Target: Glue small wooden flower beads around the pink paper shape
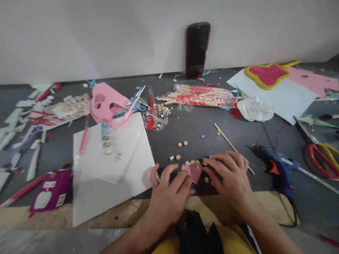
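A small pink heart-shaped piece (194, 171) lies on the dark table near the front edge, with tiny wooden flower beads (192, 162) stuck along its top. My left hand (169, 192) rests at its left side, fingers curled and touching its edge. My right hand (230, 174) lies over its right side, fingers bent down and pressing near the beads. More loose beads (182, 144) are scattered just beyond the heart. Whether either hand pinches a bead is hidden.
A blue glue gun (278, 167) lies right of my right hand, scissors (321, 155) beyond it. A thin wooden stick (233, 147), a pack of sticks (197, 96), white paper sheets (111, 165), pink cut card (107, 104), a purple packet (53, 188) and a phone (196, 49) against the wall surround the work.
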Available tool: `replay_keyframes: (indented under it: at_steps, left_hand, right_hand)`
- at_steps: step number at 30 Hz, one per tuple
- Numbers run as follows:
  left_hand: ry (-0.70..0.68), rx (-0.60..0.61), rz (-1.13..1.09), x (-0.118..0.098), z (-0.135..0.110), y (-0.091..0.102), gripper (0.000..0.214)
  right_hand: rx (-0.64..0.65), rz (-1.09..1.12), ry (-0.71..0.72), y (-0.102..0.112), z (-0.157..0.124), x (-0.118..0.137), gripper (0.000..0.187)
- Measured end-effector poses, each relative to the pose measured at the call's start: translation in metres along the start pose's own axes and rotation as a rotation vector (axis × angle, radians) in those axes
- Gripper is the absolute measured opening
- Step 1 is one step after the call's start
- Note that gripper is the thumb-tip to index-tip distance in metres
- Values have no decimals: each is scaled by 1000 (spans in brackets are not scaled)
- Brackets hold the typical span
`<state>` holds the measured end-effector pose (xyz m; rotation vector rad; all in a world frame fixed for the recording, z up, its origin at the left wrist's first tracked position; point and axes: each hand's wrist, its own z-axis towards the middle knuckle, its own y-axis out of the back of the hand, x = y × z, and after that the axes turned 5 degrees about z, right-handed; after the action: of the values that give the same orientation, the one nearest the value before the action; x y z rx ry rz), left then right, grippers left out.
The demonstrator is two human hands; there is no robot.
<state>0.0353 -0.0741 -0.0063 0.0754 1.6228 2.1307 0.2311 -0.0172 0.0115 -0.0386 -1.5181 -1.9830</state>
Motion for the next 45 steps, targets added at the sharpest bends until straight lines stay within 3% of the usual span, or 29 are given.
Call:
replay_keyframes:
  at_steps: [5,11,27,45]
  left_hand:
    - [1,-45,-12,4,-1,-1,20]
    - [-20,-84,-25,7,-3,-7,21]
    - [-33,-114,-55,11,-2,-12,23]
    - [-28,-81,-54,10,-3,-11,21]
  right_hand:
    - [140,25,10,-9,10,12,17]
    - [210,47,36,-19,18,18,19]
    - [198,109,41,-32,25,21,11]
    - [217,112,16,-24,25,21,15]
